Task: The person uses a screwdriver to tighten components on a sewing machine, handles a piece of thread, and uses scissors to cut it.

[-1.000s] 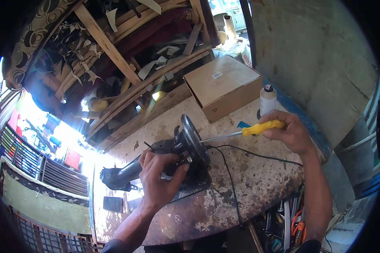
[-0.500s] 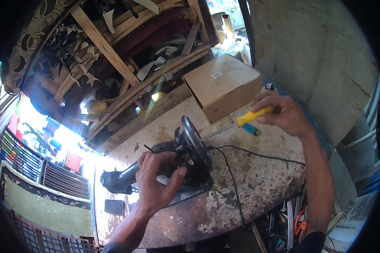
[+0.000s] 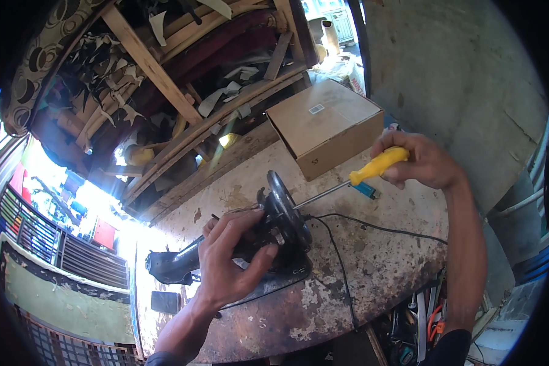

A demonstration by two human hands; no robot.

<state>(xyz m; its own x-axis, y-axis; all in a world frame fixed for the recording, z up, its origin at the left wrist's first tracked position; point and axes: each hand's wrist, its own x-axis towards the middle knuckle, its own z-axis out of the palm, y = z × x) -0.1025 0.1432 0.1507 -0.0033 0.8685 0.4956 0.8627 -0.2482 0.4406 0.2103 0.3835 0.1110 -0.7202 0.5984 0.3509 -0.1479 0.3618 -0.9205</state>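
Observation:
A black sewing machine (image 3: 174, 262) lies on the worn tabletop (image 3: 402, 280), its handwheel (image 3: 297, 222) toward the right. My left hand (image 3: 232, 256) grips the machine's body just left of the wheel, fingers over the top and thumb at a small metal fitting. My right hand (image 3: 424, 161) holds a yellow-handled screwdriver (image 3: 375, 165) at a downward slant, its shaft reaching the handwheel; the tip's exact contact is hard to make out. Below the handle lies a small turquoise object (image 3: 365, 190). A black cord (image 3: 384, 227) runs from the machine across the tabletop.
A closed cardboard box (image 3: 323, 122) stands at the back, with a thread cone mostly behind my right hand. A dark flat rectangle (image 3: 165, 300) lies at the left. Behind are wooden shelves (image 3: 152, 61) with scraps, and a panel (image 3: 445, 73) at right. Tools (image 3: 418, 323) sit below the table edge.
The screwdriver handle and my right hand have risen, steepening the shaft's slant. My left hand's fingers have shifted rightward along the top of the machine, which sits slightly more to the right in view.

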